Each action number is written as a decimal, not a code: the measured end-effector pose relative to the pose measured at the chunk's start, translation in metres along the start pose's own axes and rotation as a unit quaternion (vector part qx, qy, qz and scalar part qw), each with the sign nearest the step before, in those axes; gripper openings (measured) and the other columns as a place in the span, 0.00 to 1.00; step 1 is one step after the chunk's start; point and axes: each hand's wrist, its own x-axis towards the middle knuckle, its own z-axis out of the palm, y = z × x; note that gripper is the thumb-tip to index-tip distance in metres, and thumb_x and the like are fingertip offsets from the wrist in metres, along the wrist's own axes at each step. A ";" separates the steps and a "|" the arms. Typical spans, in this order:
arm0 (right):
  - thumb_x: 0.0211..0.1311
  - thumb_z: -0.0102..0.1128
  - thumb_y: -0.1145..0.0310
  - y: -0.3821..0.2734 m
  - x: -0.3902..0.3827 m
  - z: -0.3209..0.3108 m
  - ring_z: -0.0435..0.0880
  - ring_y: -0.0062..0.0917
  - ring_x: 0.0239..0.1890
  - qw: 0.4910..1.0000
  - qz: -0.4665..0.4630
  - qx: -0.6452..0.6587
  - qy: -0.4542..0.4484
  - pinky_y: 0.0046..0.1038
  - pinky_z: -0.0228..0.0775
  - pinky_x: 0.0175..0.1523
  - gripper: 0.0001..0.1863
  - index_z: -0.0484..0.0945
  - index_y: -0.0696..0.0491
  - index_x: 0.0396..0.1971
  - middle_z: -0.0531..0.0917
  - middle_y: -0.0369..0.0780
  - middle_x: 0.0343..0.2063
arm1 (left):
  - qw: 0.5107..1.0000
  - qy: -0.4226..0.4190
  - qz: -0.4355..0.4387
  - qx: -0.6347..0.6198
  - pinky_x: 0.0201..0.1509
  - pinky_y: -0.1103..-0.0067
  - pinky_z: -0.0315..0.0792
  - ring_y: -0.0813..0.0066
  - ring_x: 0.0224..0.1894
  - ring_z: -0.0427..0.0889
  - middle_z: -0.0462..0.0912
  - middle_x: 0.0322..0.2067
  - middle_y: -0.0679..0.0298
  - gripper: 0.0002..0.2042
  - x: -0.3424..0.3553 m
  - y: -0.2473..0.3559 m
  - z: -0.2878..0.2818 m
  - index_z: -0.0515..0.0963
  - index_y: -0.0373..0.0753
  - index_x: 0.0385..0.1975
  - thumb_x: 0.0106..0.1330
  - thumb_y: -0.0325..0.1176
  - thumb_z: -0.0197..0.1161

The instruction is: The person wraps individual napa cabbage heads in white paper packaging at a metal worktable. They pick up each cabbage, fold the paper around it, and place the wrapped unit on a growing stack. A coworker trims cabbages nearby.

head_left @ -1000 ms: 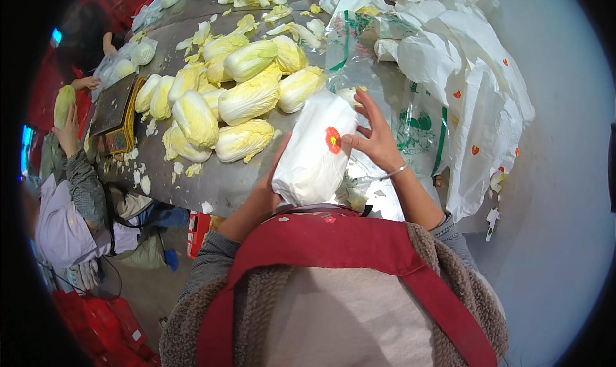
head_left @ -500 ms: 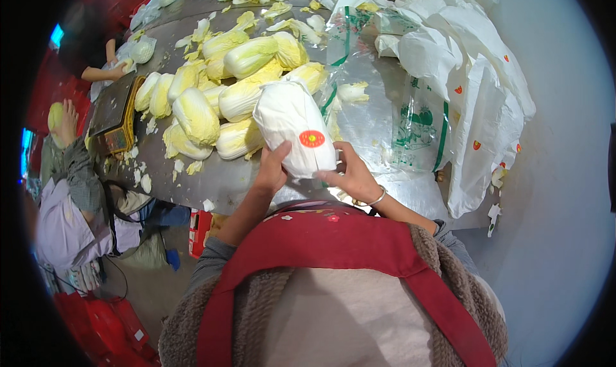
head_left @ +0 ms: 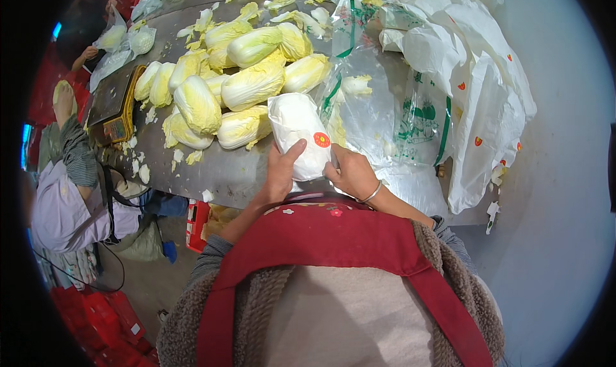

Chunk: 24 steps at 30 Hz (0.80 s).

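A napa cabbage wrapped in white paper (head_left: 296, 124), with a red oval sticker near its lower right, is between my hands at the table's front edge. My left hand (head_left: 282, 168) grips its lower left side, thumb on top. At the lower right end, my right hand (head_left: 351, 173) pinches the wrapping with bent fingers; a bracelet rings that wrist. Just beyond lies a heap of bare napa cabbages (head_left: 253, 84), pale yellow with white ribs.
White paper sheets (head_left: 487, 110) with red stickers hang over the right edge. Beside them lie clear plastic bags (head_left: 417, 120) with green print. A dark scale-like box (head_left: 114, 107) stands left, near two other people (head_left: 67, 206). Leaf scraps (head_left: 144, 173) litter the steel table (head_left: 212, 187).
The wrapped cabbage has come slightly right and turned in my hands. My right fingers have closed in at its lower end. At far left, a co-worker has lifted a bagged cabbage.
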 end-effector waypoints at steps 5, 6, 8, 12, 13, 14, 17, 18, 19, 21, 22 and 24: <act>0.49 0.55 0.69 0.017 -0.005 0.016 0.75 0.48 0.17 0.997 0.027 -0.076 0.013 0.42 0.67 0.24 0.10 0.70 0.60 0.26 0.74 0.51 0.12 | 0.998 -0.015 -0.035 0.045 0.45 0.75 0.72 0.70 0.43 0.77 0.75 0.44 0.55 0.24 -0.005 -0.003 -0.003 0.64 0.31 0.52 0.56 0.29 0.63; 0.48 0.54 0.69 0.022 -0.004 0.017 0.75 0.48 0.17 0.997 0.015 -0.070 0.027 0.41 0.68 0.24 0.09 0.71 0.60 0.24 0.74 0.52 0.13 | 0.997 -0.021 -0.054 0.046 0.45 0.75 0.73 0.70 0.43 0.77 0.75 0.44 0.55 0.25 -0.006 -0.004 -0.005 0.64 0.31 0.52 0.55 0.29 0.63; 0.47 0.54 0.69 0.043 0.003 0.014 0.76 0.47 0.17 0.997 -0.011 -0.055 0.054 0.41 0.69 0.24 0.09 0.71 0.61 0.20 0.76 0.52 0.15 | 0.994 -0.033 -0.105 0.017 0.47 0.74 0.73 0.68 0.44 0.77 0.74 0.45 0.54 0.25 -0.007 -0.006 -0.012 0.63 0.32 0.53 0.56 0.31 0.63; 0.47 0.53 0.73 0.132 0.006 -0.003 0.77 0.28 0.15 0.863 0.351 0.361 0.039 0.26 0.69 0.21 0.05 0.74 0.59 0.20 0.77 0.41 0.13 | 0.969 -0.052 -0.212 -0.118 0.55 0.68 0.69 0.62 0.49 0.75 0.73 0.49 0.52 0.27 -0.015 0.003 -0.007 0.60 0.32 0.56 0.60 0.37 0.58; 0.47 0.51 0.75 0.134 -0.003 0.000 0.78 0.22 0.19 0.863 0.350 0.360 0.056 0.21 0.70 0.22 0.05 0.75 0.58 0.22 0.77 0.37 0.17 | 0.959 -0.052 -0.229 -0.158 0.57 0.67 0.67 0.61 0.50 0.74 0.72 0.49 0.52 0.27 -0.016 0.008 -0.004 0.59 0.32 0.57 0.61 0.39 0.56; 0.52 0.54 0.70 0.137 -0.010 0.004 0.80 0.23 0.23 0.816 0.318 0.477 0.076 0.21 0.72 0.23 0.09 0.75 0.58 0.32 0.80 0.38 0.26 | 0.960 -0.072 -0.225 -0.149 0.59 0.66 0.65 0.60 0.53 0.72 0.71 0.51 0.52 0.28 -0.015 0.012 -0.002 0.58 0.33 0.58 0.61 0.41 0.56; 0.60 0.54 0.58 0.104 -0.023 -0.001 0.80 0.23 0.33 0.602 0.272 0.751 0.000 0.26 0.74 0.32 0.20 0.69 0.54 0.48 0.79 0.36 0.38 | 0.955 -0.105 -0.227 -0.160 0.62 0.64 0.61 0.58 0.56 0.69 0.69 0.54 0.53 0.30 -0.017 0.010 -0.004 0.57 0.34 0.60 0.61 0.44 0.54; 0.62 0.52 0.55 0.098 -0.027 0.010 0.79 0.23 0.37 0.592 0.252 0.765 -0.029 0.28 0.74 0.35 0.22 0.66 0.52 0.51 0.78 0.35 0.41 | 0.949 -0.106 -0.235 -0.184 0.61 0.64 0.63 0.59 0.55 0.70 0.69 0.54 0.53 0.29 -0.014 0.003 -0.007 0.57 0.34 0.59 0.61 0.43 0.54; 0.64 0.51 0.57 0.091 -0.029 0.020 0.77 0.25 0.42 0.609 0.221 0.758 -0.074 0.32 0.73 0.40 0.21 0.66 0.50 0.52 0.77 0.35 0.43 | 0.942 -0.107 -0.242 -0.207 0.60 0.65 0.64 0.60 0.54 0.70 0.70 0.53 0.53 0.29 -0.013 -0.002 -0.008 0.58 0.34 0.59 0.61 0.41 0.55; 0.63 0.52 0.55 0.077 -0.019 0.033 0.71 0.32 0.54 0.660 0.278 0.698 -0.013 0.38 0.65 0.56 0.27 0.61 0.51 0.57 0.71 0.39 0.53 | 0.949 -0.115 -0.237 -0.173 0.59 0.66 0.64 0.61 0.54 0.71 0.70 0.54 0.55 0.29 -0.014 -0.005 -0.005 0.59 0.36 0.59 0.61 0.45 0.55; 0.63 0.52 0.56 0.073 -0.013 0.030 0.72 0.31 0.52 0.650 0.273 0.709 0.025 0.36 0.64 0.57 0.27 0.61 0.53 0.57 0.71 0.39 0.52 | 0.952 -0.123 -0.235 -0.155 0.59 0.66 0.65 0.61 0.53 0.72 0.70 0.54 0.56 0.30 -0.012 -0.006 -0.007 0.59 0.36 0.59 0.61 0.49 0.55; 0.64 0.51 0.61 0.058 -0.002 -0.002 0.76 0.29 0.47 0.721 0.318 0.606 0.107 0.33 0.65 0.55 0.17 0.71 0.58 0.45 0.77 0.41 0.44 | 0.961 -0.111 -0.190 -0.167 0.59 0.66 0.65 0.63 0.53 0.71 0.70 0.54 0.57 0.34 -0.008 -0.004 -0.018 0.60 0.38 0.59 0.59 0.56 0.54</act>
